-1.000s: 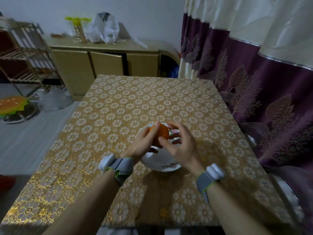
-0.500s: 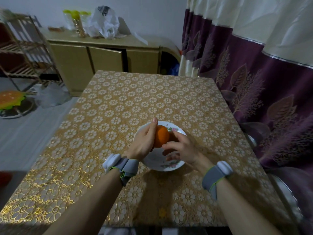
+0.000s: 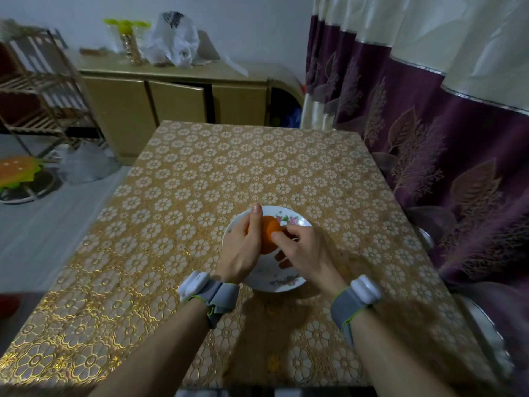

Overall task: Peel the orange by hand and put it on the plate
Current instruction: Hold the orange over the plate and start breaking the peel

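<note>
An orange [image 3: 268, 234] with its peel on is held just above a white plate [image 3: 289, 285] with a flower pattern, on the table. My left hand [image 3: 243, 247] grips the orange from its left side, fingers wrapped behind it and the thumb up along it. My right hand [image 3: 305, 253] is at the orange's right side, its curled thumb and fingers pressed into the peel near the top. The far side of the orange is hidden by my fingers.
The table [image 3: 200, 196] has a gold floral cloth. A purple and cream curtain [image 3: 429, 110] hangs close along its right edge. A low cabinet [image 3: 177, 98] with a plastic bag on top stands behind, and a wooden rack [image 3: 37, 93] at the far left.
Both hands with the orange have sunk a little toward the plate. My right hand has shifted from cupping the orange's right side to digging its fingertips into the peel.
</note>
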A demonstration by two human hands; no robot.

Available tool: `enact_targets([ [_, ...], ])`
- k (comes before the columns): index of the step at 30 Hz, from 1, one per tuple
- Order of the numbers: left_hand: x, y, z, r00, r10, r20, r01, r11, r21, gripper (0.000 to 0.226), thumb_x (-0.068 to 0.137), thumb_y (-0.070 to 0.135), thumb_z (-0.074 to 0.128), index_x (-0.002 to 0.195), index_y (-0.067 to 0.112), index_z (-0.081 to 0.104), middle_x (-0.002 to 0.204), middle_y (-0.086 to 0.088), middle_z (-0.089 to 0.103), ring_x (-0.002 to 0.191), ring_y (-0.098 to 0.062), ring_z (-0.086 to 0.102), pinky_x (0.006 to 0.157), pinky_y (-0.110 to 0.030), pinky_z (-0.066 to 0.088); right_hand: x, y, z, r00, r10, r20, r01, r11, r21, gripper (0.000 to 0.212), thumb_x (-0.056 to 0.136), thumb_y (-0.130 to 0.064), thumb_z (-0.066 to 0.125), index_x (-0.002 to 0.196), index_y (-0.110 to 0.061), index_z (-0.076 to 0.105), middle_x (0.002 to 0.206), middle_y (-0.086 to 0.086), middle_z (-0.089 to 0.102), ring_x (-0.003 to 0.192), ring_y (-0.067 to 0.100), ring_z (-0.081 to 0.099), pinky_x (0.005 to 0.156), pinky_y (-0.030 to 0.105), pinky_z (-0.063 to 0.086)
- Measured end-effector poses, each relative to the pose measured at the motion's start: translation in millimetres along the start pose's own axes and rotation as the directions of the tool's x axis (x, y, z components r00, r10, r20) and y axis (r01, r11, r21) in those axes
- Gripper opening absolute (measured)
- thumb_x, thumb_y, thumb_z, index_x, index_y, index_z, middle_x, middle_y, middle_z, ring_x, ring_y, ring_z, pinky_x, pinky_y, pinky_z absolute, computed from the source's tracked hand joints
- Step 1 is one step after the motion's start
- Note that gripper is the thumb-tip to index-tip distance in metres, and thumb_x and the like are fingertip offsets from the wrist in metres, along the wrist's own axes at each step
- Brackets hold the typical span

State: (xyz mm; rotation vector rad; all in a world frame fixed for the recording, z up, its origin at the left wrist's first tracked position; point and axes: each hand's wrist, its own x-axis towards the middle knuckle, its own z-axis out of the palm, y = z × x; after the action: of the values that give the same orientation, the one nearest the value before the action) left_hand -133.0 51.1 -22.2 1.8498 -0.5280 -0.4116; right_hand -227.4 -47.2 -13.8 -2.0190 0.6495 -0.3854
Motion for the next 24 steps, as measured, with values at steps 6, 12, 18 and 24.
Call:
enact_targets([
  [6, -1.2, -0.5, 1.8, 0.999, 0.039, -0.012, -0.039, 0.999, 0.027, 0.056, 0.095, 0.07, 0.021, 0.086, 0.028, 0.057, 0.085, -0.001, 0.062, 0.081, -0.014, 0.06, 0.079, -0.035, 0.048, -1.9, 5.5, -0.6, 1.0, 0.003, -0.007, -0.002, 0.997, 0.082, 0.03, 0.087, -0.049, 0.057, 0.088, -0.021, 0.069, 0.074, -0.005, 0.072, 0.07, 0.009, 0.07, 0.066, 0.036, 0.06],
  [12, -1.5, -4.3, 9.2, 0.994, 0.087, -0.059, -0.083, 0.994, 0.071, 0.06, 0.095, 0.073, 0.021, 0.092, 0.028, 0.06, 0.084, 0.003, 0.061, 0.08, -0.014, 0.06, 0.084, -0.044, 0.052, -4.1, 11.5, 12.2, 0.923, -0.146, -0.355, 0.166, 0.986, 0.027, 0.02, 0.1, -0.04, 0.047, 0.089, -0.03, 0.061, 0.081, -0.011, 0.065, 0.075, 0.003, 0.063, 0.063, 0.024, 0.052],
  [18, -6.2, 5.6, 15.5, 1.0, 0.012, 0.026, -0.011, 0.999, -0.04, 0.079, 0.084, 0.084, 0.009, 0.089, 0.025, 0.061, 0.081, -0.005, 0.067, 0.079, -0.02, 0.068, 0.08, -0.045, 0.055, 3.3, -3.9, 22.7, 0.831, -0.112, -0.545, 0.189, 0.978, 0.086, 0.032, 0.1, -0.041, 0.045, 0.08, -0.02, 0.059, 0.075, -0.008, 0.061, 0.071, 0.001, 0.058, 0.06, 0.007, 0.041],
  [24, -8.7, 5.0, 16.2, 0.995, 0.1, 0.031, -0.1, 0.995, 0.011, 0.073, 0.094, 0.068, 0.003, 0.09, 0.023, 0.06, 0.08, -0.003, 0.067, 0.078, -0.011, 0.066, 0.076, -0.031, 0.049, 9.3, -12.0, 30.5, 0.814, 0.031, -0.579, 0.142, 0.957, 0.252, 0.034, 0.101, -0.048, 0.039, 0.081, -0.03, 0.06, 0.084, -0.014, 0.063, 0.078, -0.002, 0.059, 0.069, 0.02, 0.046],
])
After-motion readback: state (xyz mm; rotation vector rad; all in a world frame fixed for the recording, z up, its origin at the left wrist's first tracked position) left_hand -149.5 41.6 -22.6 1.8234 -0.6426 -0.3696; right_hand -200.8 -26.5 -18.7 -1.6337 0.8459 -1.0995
